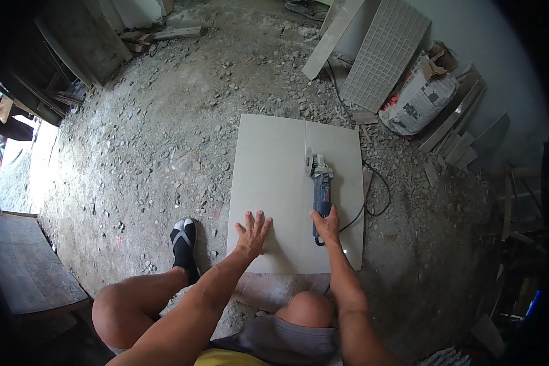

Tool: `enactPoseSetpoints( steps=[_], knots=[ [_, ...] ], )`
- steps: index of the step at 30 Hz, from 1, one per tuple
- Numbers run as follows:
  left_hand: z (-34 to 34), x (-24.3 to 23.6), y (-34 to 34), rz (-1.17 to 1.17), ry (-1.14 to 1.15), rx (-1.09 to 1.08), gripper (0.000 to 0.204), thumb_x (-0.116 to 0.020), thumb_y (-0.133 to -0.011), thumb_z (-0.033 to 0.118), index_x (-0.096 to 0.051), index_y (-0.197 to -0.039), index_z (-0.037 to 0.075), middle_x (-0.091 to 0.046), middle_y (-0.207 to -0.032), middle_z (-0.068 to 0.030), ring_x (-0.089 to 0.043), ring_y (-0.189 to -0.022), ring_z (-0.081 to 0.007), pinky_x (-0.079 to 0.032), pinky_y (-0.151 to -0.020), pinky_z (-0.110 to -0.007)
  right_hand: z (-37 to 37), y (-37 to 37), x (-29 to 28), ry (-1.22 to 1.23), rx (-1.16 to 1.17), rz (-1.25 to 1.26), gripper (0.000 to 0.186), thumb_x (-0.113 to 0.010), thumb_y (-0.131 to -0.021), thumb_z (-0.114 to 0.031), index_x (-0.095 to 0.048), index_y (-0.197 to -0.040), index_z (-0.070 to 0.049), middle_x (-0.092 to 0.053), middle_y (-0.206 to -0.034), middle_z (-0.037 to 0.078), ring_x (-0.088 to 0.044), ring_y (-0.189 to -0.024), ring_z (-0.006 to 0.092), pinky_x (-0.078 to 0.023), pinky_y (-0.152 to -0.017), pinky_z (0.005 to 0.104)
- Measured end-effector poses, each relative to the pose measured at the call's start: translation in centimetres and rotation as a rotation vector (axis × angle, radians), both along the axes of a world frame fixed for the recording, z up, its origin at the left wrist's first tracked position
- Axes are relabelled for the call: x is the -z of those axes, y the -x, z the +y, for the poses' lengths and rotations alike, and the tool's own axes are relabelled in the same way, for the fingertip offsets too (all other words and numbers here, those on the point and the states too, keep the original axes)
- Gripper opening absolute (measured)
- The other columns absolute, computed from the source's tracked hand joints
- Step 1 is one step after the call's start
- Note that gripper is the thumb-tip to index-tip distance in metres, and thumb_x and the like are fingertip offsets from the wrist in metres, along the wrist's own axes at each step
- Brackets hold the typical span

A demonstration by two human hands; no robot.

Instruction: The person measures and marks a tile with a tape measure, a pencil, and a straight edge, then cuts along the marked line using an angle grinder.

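A large cream tile [268, 165] lies flat in front of me, with a thin straight line running along it right of its middle. My right hand [327, 226] is wrapped round the rear of a dark angle grinder [322, 190] over the tile. The grinder's disc [309, 161] stands on edge at the far end of the tool, at the line; whether it touches the tile I cannot tell. My left hand [252, 234] rests flat on the near left part of the tile, its fingers spread, holding nothing.
A black cord [381, 210] loops off the tile's right side. Rubble [165, 146] covers the floor. At the far right, a ridged tile [385, 52] leans beside a white sack [419, 100] and tile offcuts [460, 149]. A wooden board [27, 262] is at the left.
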State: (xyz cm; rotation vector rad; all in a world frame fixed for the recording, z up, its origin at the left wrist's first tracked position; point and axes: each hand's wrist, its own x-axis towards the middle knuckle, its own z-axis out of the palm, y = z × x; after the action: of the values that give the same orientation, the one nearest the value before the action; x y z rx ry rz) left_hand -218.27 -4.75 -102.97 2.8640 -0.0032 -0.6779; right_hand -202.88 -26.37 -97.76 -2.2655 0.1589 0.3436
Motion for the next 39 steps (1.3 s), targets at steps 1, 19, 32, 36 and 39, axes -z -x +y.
enactPoseSetpoints(
  steps=[1, 19, 32, 36, 39],
  knots=[
    [0.1, 0.0, 0.0, 0.002, -0.005, -0.001, 0.132, -0.091, -0.057, 0.048, -0.009, -0.158, 0.022, -0.002, -0.162, -0.0199, -0.006, -0.144, -0.0550, -0.031, -0.095, -0.080, 0.2, 0.0, -0.3, -0.004, -0.009, 0.010, 0.062, -0.075, -0.071, -0.035, -0.056, -0.113, 0.006, -0.068, -0.096, 0.023, -0.068, -0.087, 0.0366, -0.052, -0.081, 0.0432],
    [-0.2, -1.4, -0.5, 0.051, -0.004, 0.026, 0.125, -0.086, -0.064, 0.050, -0.009, -0.158, 0.019, -0.004, -0.162, -0.0197, -0.008, -0.144, -0.0543, -0.031, -0.096, -0.080, -0.3, 0.0, -0.6, 0.010, 0.015, 0.059, 0.059, -0.073, -0.070, -0.036, -0.056, -0.111, 0.004, -0.068, -0.098, 0.022, -0.067, -0.088, 0.0360, -0.052, -0.082, 0.0428],
    [-0.4, -1.3, -0.6, 0.073, -0.015, 0.024, 0.127, -0.087, -0.062, 0.049, -0.009, -0.158, 0.020, -0.004, -0.163, -0.0188, -0.008, -0.145, -0.0536, -0.032, -0.097, -0.079, -0.9, -0.1, -0.2, 0.009, 0.006, 0.080, 0.069, -0.073, -0.070, -0.038, -0.054, -0.119, 0.007, -0.067, -0.102, 0.024, -0.067, -0.093, 0.0375, -0.051, -0.085, 0.0426],
    [0.1, -0.3, -0.1, -0.005, 0.008, 0.006, 0.132, -0.091, -0.057, 0.049, -0.010, -0.157, 0.021, -0.002, -0.162, -0.0205, -0.006, -0.144, -0.0567, -0.030, -0.095, -0.081, -0.4, 0.1, -0.2, 0.013, 0.001, 0.099, 0.068, -0.073, -0.070, -0.038, -0.054, -0.118, 0.006, -0.067, -0.102, 0.024, -0.067, -0.092, 0.0376, -0.052, -0.085, 0.0425],
    [0.1, 0.0, 0.0, -0.014, 0.007, 0.003, 0.132, -0.091, -0.057, 0.048, -0.010, -0.157, 0.021, -0.002, -0.162, -0.0206, -0.006, -0.144, -0.0567, -0.030, -0.095, -0.081, -0.2, 0.3, -0.6, 0.009, 0.004, 0.112, 0.067, -0.073, -0.070, -0.037, -0.054, -0.118, 0.006, -0.067, -0.101, 0.024, -0.067, -0.091, 0.0374, -0.052, -0.085, 0.0425]
  ],
)
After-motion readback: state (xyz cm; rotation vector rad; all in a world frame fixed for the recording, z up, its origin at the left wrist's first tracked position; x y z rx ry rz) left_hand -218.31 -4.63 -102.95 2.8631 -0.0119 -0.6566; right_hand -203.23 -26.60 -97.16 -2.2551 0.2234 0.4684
